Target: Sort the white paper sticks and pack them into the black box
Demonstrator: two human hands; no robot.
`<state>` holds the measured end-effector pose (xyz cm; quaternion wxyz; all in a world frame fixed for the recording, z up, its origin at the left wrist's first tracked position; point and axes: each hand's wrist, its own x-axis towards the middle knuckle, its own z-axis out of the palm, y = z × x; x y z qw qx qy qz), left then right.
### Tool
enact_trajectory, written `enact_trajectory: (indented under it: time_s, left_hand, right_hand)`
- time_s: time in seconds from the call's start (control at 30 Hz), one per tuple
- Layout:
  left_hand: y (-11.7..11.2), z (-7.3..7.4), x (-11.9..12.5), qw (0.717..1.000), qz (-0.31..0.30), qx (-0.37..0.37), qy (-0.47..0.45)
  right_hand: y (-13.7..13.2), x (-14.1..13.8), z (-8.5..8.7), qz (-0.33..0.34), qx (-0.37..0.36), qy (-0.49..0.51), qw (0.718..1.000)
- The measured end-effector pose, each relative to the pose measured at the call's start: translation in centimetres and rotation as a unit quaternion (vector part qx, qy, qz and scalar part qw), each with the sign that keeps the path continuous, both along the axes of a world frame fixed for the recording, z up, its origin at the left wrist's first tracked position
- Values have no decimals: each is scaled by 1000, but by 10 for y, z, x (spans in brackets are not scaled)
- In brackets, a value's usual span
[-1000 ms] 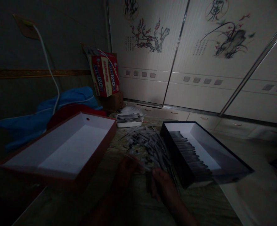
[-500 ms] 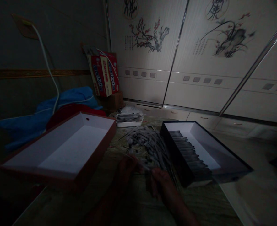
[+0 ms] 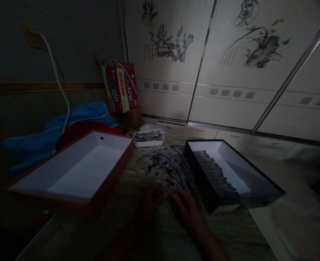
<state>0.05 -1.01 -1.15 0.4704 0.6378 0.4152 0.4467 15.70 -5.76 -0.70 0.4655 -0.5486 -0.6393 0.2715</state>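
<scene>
Centrally held piece: a slim, pale, plastic-looking stick (image 3: 165, 187) is held between the hands, at the near edge of the heap; it looks thin and greyish-white, though in such dim light its ends cannot be made out with confidence.

Left-hand grip: one side of the stick is pinched by the bare left hand (image 3: 149, 199), thumb and fingers curled, seemingly so that it is steadied.

Right-hand grip: the other side is pinched by the bare right hand (image 3: 185, 208), fingers bent inward, presumably so that the piece can be controlled from both ends.

Heap beyond the fingers: a loose pile of slim grey pen-like sticks (image 3: 176, 165) is spread on the greenish, streaked bench (image 3: 241, 235), probably for short reach.

Dark box: inside a navy-black, white-lined rectangular box (image 3: 203, 185), a row of grey, dark-ended sticks (image 3: 217, 172) is laid side by side along the wall nearest the heap, apparently to be kept orderly.

Red box: a reddish-brown, white-lined rectangular box (image 3: 108, 188) is set open side up at the left, likely so that working room is left between the boxes.

Far tray: more grey sticks are held in a shallow white plastic tray (image 3: 149, 144) behind the heap.
</scene>
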Motion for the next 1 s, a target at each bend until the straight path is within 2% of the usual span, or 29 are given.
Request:
enact_trajectory:
  time_s: [0.1, 0.2, 0.3, 0.4, 0.6, 0.7, 0.8, 0.87, 0.93, 1.0]
  left_hand:
    - [-4, -6, 4, 985, 33, 115, 124]
    - [-7, -10, 10, 939, 14, 217, 268]
    - [-8, -12, 15, 899, 19, 249, 360]
    - [-6, -14, 16, 888, 35, 246, 387]
    - [1, -24, 13, 901, 46, 241, 357]
    - [2, -24, 13, 922, 67, 223, 311]
    - [4, -12, 10, 962, 97, 153, 202]
    - [6, -2, 4, 985, 118, 81, 94]
    - [10, 7, -3, 992, 127, 15, 7]
    - [14, 13, -9, 989, 139, -36, -40]
  right_hand:
    - [6, 8, -7, -103, 19, 25, 994]
    - [10, 15, -11, -154, 28, 39, 987]
    - [11, 17, -13, -165, 21, 38, 985]
    - [11, 15, -13, -179, 22, 37, 983]
    - [7, 11, -7, -196, 34, 40, 979]
    - [4, 9, -1, -194, 22, 16, 981]
    - [0, 7, 2, -153, 15, -19, 988]
    - [-2, 5, 2, -124, 20, -33, 992]
    - [-3, 3, 0, -114, 29, -35, 993]
    - [-5, 1, -2, -93, 29, -34, 995]
